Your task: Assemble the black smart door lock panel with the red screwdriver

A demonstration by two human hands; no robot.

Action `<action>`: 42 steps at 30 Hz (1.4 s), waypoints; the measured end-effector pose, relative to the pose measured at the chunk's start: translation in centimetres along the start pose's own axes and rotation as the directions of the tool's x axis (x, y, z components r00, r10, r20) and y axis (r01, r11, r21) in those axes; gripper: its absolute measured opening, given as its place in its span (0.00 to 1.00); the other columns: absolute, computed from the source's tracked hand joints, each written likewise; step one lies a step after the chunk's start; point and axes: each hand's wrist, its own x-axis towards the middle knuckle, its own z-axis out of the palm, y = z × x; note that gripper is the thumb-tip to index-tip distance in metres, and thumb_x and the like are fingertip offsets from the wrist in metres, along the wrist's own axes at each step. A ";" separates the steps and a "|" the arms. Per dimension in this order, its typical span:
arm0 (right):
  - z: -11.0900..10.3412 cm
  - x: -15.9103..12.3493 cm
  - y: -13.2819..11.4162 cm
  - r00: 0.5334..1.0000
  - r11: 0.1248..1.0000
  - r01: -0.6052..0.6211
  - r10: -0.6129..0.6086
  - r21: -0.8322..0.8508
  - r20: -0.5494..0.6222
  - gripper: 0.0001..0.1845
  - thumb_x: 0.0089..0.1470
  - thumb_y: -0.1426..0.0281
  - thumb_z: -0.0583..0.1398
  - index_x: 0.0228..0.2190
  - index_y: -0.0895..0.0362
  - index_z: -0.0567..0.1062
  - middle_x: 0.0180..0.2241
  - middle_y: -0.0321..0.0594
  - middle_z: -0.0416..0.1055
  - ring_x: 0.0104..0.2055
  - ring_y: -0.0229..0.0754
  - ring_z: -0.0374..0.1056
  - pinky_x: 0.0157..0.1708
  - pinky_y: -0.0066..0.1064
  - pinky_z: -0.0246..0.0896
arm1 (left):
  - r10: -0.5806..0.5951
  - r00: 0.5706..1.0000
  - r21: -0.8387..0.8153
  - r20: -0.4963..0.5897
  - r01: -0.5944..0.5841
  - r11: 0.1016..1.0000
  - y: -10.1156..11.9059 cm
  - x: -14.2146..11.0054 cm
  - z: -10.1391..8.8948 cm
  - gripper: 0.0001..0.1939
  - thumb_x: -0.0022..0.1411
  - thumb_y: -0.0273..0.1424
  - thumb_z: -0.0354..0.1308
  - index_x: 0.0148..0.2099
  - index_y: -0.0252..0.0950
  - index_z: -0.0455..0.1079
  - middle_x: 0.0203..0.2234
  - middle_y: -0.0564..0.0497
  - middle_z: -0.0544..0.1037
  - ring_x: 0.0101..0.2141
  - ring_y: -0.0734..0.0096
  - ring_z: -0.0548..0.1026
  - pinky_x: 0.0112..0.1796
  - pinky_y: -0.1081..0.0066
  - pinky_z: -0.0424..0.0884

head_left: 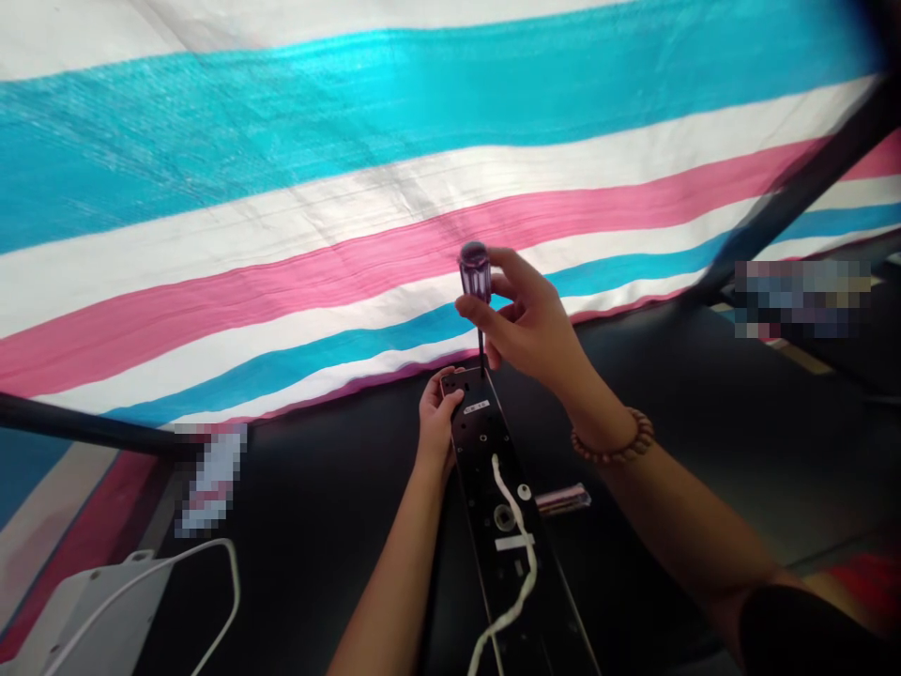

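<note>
A screwdriver [475,272] with a clear purplish handle stands upright between the fingers of my right hand [525,314]. Its thin dark shaft points down to the far right corner of a long black panel [485,488]; I cannot make out a screw under the tip. My left hand [440,408] grips the panel's far left corner, with the thumb on top and the other fingers around the edge. A white cable [525,563] comes out of the panel's middle and runs toward me. Small holes, a printed label [477,407] and a white strip [513,543] mark its surface.
The panel lies on a black table [316,526]. A clear, pinkish object [563,499] lies right of it. At lower left is a white case [105,610] with a white wire [236,573]. A striped sheet [352,169] hangs behind, beside a dark slanting pole [781,207].
</note>
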 end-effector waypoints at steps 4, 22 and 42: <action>-0.4 0.2 -0.3 1.000 1.000 0.006 -0.006 0.020 -0.010 0.20 0.60 0.49 0.58 0.43 0.51 0.73 0.34 0.35 0.70 0.19 0.29 0.62 0.15 0.26 0.54 | 0.001 1.000 -0.031 -0.005 -0.001 1.000 -0.1 0.0 0.0 0.25 0.48 0.29 0.66 0.51 0.37 0.71 0.52 0.44 0.78 0.47 0.59 0.78 0.48 0.63 0.73; -1.4 1.0 0.5 0.999 0.987 -0.035 0.036 -0.157 0.003 0.14 0.59 0.61 0.61 0.44 0.52 0.71 0.35 0.37 0.73 0.27 0.38 0.69 0.27 0.33 0.68 | 0.005 1.000 -0.042 -0.005 -0.005 0.999 0.1 0.0 0.1 0.24 0.47 0.28 0.67 0.49 0.36 0.73 0.49 0.44 0.80 0.43 0.61 0.79 0.42 0.66 0.73; -2.0 1.3 1.3 0.990 0.980 -0.094 0.111 -0.178 0.089 0.08 0.56 0.73 0.60 0.40 0.55 0.70 0.33 0.37 0.75 0.26 0.38 0.74 0.29 0.32 0.69 | 0.006 1.000 -0.031 -0.012 -0.007 1.000 -0.1 0.2 0.0 0.24 0.47 0.28 0.67 0.49 0.36 0.72 0.50 0.43 0.79 0.45 0.60 0.78 0.44 0.65 0.73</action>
